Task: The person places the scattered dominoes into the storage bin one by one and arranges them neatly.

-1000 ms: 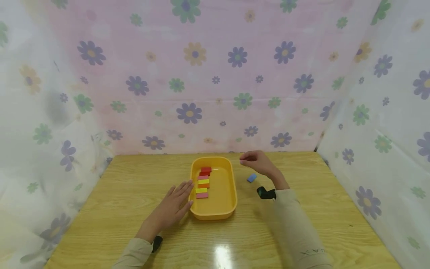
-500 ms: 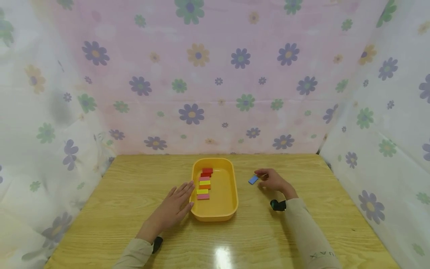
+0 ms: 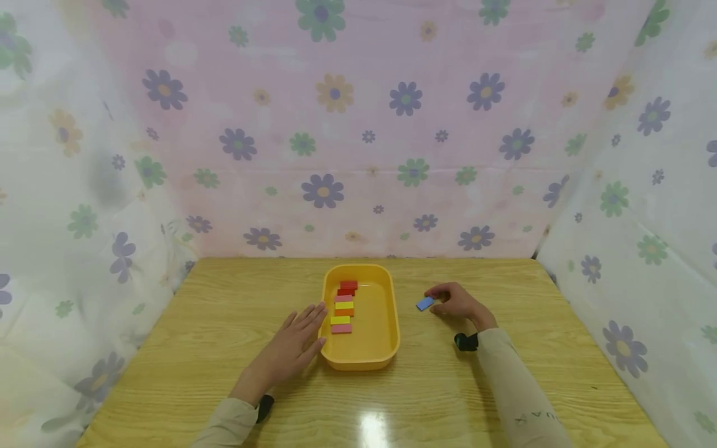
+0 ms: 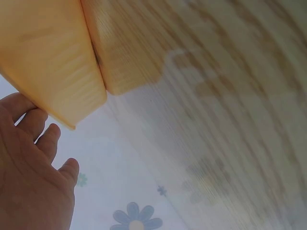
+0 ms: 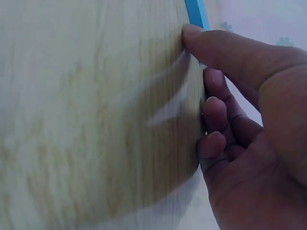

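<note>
In the head view a small flat blue rectangular block (image 3: 425, 303) lies on the table to the right of a yellow plastic tray (image 3: 396, 323). My right hand (image 3: 458, 301) pinches the block's right end between thumb and fingers. The right wrist view shows the thumb (image 5: 216, 45) against the block's blue edge (image 5: 195, 12), the other fingers curled below. At the tray's left side, my left hand (image 3: 288, 345) rests its outstretched fingertips on the rim. In the left wrist view those fingers (image 4: 33, 122) touch the tray's wall (image 4: 62, 72).
Several similar blocks line the tray's left half: red (image 3: 348, 285), pink (image 3: 342, 328), yellow (image 3: 340, 320) and orange (image 3: 344, 313). A flowered curtain (image 3: 364, 155) stands along the wooden table's (image 3: 235, 292) back edge and both sides.
My right hand has moved down and to the right from beyond the blue block, and its fingers have closed on the block's end. The left hand has stayed at the tray's rim.
</note>
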### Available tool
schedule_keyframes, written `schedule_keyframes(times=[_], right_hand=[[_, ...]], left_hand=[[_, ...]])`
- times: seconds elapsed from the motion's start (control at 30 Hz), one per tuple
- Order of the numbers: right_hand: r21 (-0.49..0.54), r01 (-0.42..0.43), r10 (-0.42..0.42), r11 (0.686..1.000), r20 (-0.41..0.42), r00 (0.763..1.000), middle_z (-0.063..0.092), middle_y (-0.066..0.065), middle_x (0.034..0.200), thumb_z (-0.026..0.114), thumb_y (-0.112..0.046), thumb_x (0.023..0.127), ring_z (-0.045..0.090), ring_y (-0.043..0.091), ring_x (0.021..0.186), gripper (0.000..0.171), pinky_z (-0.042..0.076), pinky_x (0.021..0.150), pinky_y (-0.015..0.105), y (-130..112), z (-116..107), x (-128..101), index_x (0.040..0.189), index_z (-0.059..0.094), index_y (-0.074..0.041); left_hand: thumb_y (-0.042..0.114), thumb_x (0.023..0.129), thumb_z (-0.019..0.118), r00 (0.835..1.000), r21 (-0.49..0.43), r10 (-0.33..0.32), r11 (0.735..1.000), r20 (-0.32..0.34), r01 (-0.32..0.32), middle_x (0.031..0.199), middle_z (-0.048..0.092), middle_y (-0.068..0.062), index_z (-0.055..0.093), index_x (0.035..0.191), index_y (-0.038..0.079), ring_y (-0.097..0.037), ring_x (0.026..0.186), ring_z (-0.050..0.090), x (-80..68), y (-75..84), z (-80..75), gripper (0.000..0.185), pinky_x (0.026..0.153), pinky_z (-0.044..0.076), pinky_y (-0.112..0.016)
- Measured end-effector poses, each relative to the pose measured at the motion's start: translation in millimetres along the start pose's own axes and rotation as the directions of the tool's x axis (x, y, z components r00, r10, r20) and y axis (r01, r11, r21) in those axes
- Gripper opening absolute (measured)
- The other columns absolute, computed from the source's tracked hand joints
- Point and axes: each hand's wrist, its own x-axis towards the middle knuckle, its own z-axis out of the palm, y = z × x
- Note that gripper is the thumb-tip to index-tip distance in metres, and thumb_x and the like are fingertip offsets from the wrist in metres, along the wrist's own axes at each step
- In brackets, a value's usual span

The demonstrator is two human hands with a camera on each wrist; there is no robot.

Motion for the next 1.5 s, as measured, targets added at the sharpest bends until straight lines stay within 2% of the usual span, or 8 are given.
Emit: schedule_keyframes(times=[0.17, 0.37, 0.57, 0.77, 0.93, 1.23, 1.5], right_hand=[[0.001, -0.034, 0.034, 0.999, -0.051, 0.998, 0.071, 0.017, 0.104, 0.077, -0.004, 0.088, 0.058, 0.019, 0.085, 0.023, 0.048, 0.075, 0.030, 2.9, 1.4, -2.1, 0.110, 0.074, 0.005], [0.001, -0.026, 0.026, 1.000, -0.096, 0.995, 0.073, 0.014, 0.100, 0.079, -0.008, 0.088, 0.063, 0.018, 0.087, 0.021, 0.052, 0.076, 0.029, 8.8, 5.4, -2.9, 0.106, 0.075, 0.003], [0.042, -0.025, 0.030, 0.999, -0.128, 0.991, 0.073, 0.008, 0.096, 0.081, -0.014, 0.088, 0.065, 0.016, 0.085, 0.024, 0.054, 0.077, 0.028, 9.5, 7.0, -7.7, 0.107, 0.075, -0.001], [0.114, 0.059, -0.038, 0.992, -0.180, 0.983, 0.073, 0.013, 0.095, 0.080, -0.008, 0.088, 0.066, 0.014, 0.082, 0.021, 0.056, 0.075, 0.025, 5.0, 11.7, -14.8, 0.105, 0.074, 0.003], [0.201, 0.117, -0.068, 0.973, -0.235, 0.969, 0.072, 0.014, 0.095, 0.079, -0.006, 0.088, 0.065, 0.011, 0.083, 0.019, 0.058, 0.076, 0.023, -1.3, 17.9, -19.0, 0.104, 0.073, 0.003], [0.321, 0.257, -0.172, 0.911, -0.270, 0.947, 0.070, 0.010, 0.095, 0.077, 0.001, 0.087, 0.067, 0.016, 0.082, 0.016, 0.061, 0.074, 0.026, -42.9, 30.2, -22.2, 0.102, 0.071, 0.003], [0.405, 0.297, -0.204, 0.864, -0.257, 0.945, 0.069, 0.012, 0.099, 0.076, 0.002, 0.088, 0.067, 0.017, 0.084, 0.016, 0.061, 0.078, 0.027, -96.3, 49.3, -21.4, 0.103, 0.071, 0.005]], left_hand=[[0.037, 0.109, 0.046, 1.000, -0.008, 0.000, 1.000, 0.005, 0.000, 0.168, 0.022, -0.009, 0.026, 0.161, 0.003, -0.034, 0.155, 0.023, 0.0, 0.1, 0.1, 0.065, 0.124, 0.015, -0.061], [0.038, 0.109, 0.045, 1.000, -0.010, -0.009, 1.000, 0.006, 0.009, 0.168, 0.022, -0.008, 0.026, 0.161, 0.004, -0.032, 0.155, 0.021, 0.3, 0.1, 0.2, 0.065, 0.124, 0.015, -0.061], [0.037, 0.109, 0.046, 1.000, -0.020, -0.013, 1.000, 0.007, 0.013, 0.168, 0.021, -0.007, 0.026, 0.161, 0.005, -0.032, 0.156, 0.021, 0.0, 0.4, -0.2, 0.065, 0.124, 0.014, -0.061], [0.034, 0.108, 0.048, 1.000, -0.029, -0.013, 0.999, -0.002, 0.013, 0.168, 0.023, -0.009, 0.028, 0.160, 0.004, -0.034, 0.155, 0.022, -0.6, 1.9, -1.4, 0.064, 0.124, 0.015, -0.062], [0.038, 0.109, 0.046, 1.000, -0.018, -0.013, 1.000, 0.003, 0.013, 0.168, 0.023, -0.008, 0.028, 0.160, 0.004, -0.033, 0.155, 0.022, -0.4, 1.7, -1.4, 0.064, 0.124, 0.016, -0.061], [0.039, 0.109, 0.044, 1.000, -0.017, -0.013, 1.000, 0.004, 0.013, 0.168, 0.022, -0.007, 0.027, 0.161, 0.005, -0.031, 0.156, 0.020, 0.2, -0.1, 0.9, 0.064, 0.124, 0.015, -0.061], [0.039, 0.109, 0.045, 1.000, -0.014, -0.010, 1.000, -0.002, 0.010, 0.168, 0.022, -0.007, 0.027, 0.161, 0.005, -0.031, 0.156, 0.020, -0.4, -0.1, 1.4, 0.065, 0.124, 0.015, -0.061]])
